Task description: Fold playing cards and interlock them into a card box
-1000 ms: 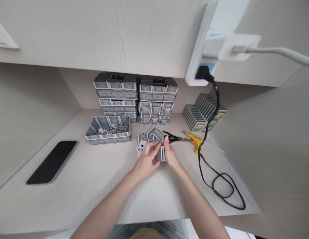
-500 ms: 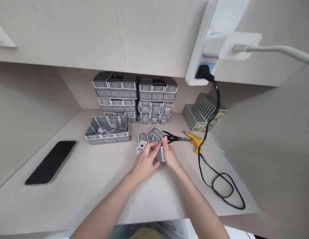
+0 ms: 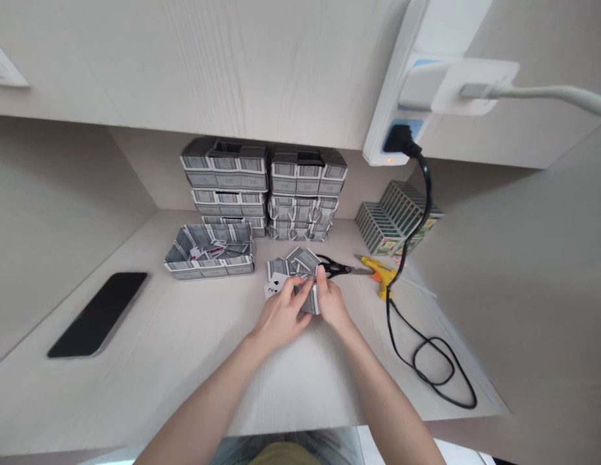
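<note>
Between my two hands is a small grey-patterned playing card piece (image 3: pixel 309 302), held low over the desk. My left hand (image 3: pixel 284 312) pinches it from the left, fingers bent around its upper edge. On its right side, my right hand (image 3: pixel 332 299) grips it with the thumb pointing up. Just beyond my fingers lies a loose pile of playing cards (image 3: pixel 300 260), backs mostly up. A two of spades (image 3: pixel 275 285) lies face up beside my left fingertips. Black-handled scissors (image 3: pixel 335 267) rest behind my right hand, partly hidden by the pile.
An open card-built box (image 3: pixel 210 268) holding folded cards stands left. Stacked card-built boxes (image 3: pixel 227 181) line the back wall. A yellow glue gun (image 3: pixel 380 271) with a black cord (image 3: pixel 431 381) is at right. A phone (image 3: pixel 99 316) lies far left; more card stacks (image 3: pixel 380 229) sit back right.
The camera view has shifted very slightly. Both hands keep the same hold on the card piece, and nothing else has visibly moved.
</note>
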A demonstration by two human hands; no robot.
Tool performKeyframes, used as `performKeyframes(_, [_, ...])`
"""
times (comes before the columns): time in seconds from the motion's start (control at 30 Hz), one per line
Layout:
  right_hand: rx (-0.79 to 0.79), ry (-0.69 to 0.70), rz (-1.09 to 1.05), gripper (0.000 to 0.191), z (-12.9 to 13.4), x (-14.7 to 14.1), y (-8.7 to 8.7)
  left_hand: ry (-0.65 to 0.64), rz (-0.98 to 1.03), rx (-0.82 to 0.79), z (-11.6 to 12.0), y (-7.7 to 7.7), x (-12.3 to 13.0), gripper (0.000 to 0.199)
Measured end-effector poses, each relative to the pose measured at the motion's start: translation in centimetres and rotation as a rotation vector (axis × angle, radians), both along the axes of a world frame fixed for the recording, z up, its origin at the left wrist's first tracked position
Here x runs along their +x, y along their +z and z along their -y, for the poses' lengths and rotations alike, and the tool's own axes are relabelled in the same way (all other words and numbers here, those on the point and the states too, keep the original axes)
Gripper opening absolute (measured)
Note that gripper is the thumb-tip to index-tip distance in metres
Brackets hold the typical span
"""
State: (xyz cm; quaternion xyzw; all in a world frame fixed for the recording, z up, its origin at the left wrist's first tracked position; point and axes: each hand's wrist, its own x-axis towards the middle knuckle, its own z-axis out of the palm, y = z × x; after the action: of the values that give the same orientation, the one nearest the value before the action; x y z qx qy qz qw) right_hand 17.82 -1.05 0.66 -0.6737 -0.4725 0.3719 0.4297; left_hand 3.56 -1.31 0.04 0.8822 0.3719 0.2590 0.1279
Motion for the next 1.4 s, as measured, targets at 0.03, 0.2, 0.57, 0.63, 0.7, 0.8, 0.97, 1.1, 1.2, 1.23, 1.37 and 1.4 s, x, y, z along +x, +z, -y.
performKeyframes(0.03, [0.004,-0.001,-0.001,0.064,0.04,-0.01,0.06,0.003,-0.002,-0.004,0.01,-0.02,0.02,0.071])
performKeyframes(0.2, [0.014,0.028,0.038,0.062,0.22,-0.08,0.38,0.011,-0.003,-0.028,0.06,-0.14,0.11,0.069])
performKeyframes(0.57, [-0.03,0.09,-0.019,0.068,-0.01,-0.21,-0.11,-0.012,0.016,-0.052,0.24,-0.11,0.14,0.07])
performKeyframes(0.63, [-0.024,0.091,0.007,0.069,0.05,-0.17,-0.01,-0.019,0.019,-0.061,0.33,-0.02,0.19,0.071])
performKeyframes(0.7, [-0.039,0.088,0.06,0.072,0.07,-0.11,0.09,-0.022,0.017,-0.069,0.38,0.03,0.24,0.072])
performKeyframes(0.8, [-0.055,0.092,0.134,0.075,0.02,-0.05,0.15,-0.025,0.008,-0.07,0.38,0.02,0.26,0.071])
performKeyframes(0.97, [-0.035,0.091,0.162,0.079,-0.15,0.04,0.09,-0.008,0.001,-0.053,0.28,-0.03,0.18,0.071])
performKeyframes(1.1, [-0.066,0.112,0.051,0.078,-0.25,0.17,0.05,-0.001,0.008,-0.024,0.32,0.17,0.14,0.069])
performKeyframes(1.2, [-0.103,0.127,-0.058,0.08,-0.36,0.25,0.06,0.001,0.026,-0.005,0.39,0.38,0.13,0.066])
performKeyframes(1.23, [-0.113,0.125,-0.083,0.08,-0.4,0.27,0.07,-0.001,0.038,0.001,0.41,0.43,0.12,0.065])
performKeyframes(1.37, [-0.146,0.105,-0.126,0.08,-0.6,0.38,0.0,-0.003,0.056,0.006,0.41,0.51,0.11,0.063])
performKeyframes(1.4, [-0.154,0.099,-0.129,0.079,-0.63,0.4,-0.06,0.003,0.049,0.006,0.4,0.5,0.12,0.062])
